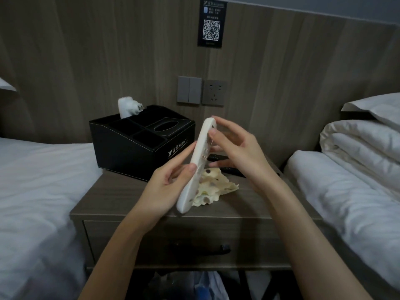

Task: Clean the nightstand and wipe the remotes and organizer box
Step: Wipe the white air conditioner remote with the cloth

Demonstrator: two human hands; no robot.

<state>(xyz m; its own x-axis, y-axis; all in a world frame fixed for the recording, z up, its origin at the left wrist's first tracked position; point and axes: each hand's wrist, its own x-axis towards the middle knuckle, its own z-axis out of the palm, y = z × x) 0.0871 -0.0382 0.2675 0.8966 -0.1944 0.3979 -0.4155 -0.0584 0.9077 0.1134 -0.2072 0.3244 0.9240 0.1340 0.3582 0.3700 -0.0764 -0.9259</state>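
Head view: two beds (43,191) flank the nightstand (121,191), and the box (129,152) stands on it, left of and beyond both hands. The left hand (164,187) grips the lower half of the remote (200,152), thumb on its edge, holding it nearly upright with a slight tilt. The right hand (236,146) pinches its top end between thumb and fingers. Neither hand holds the cloth (218,185), which lies crumpled on the nightstand just beyond and below the left grip, partly hidden by the remote. A black remote (232,169) lies beneath the right hand, further back.

The step looks like readying the remote for wiping. To do it well, hold low and firm with the left, free the right to fetch the cloth, then wipe along the length. Turn the remote so face, back and edges all get covered, and press lightly over the buttons.
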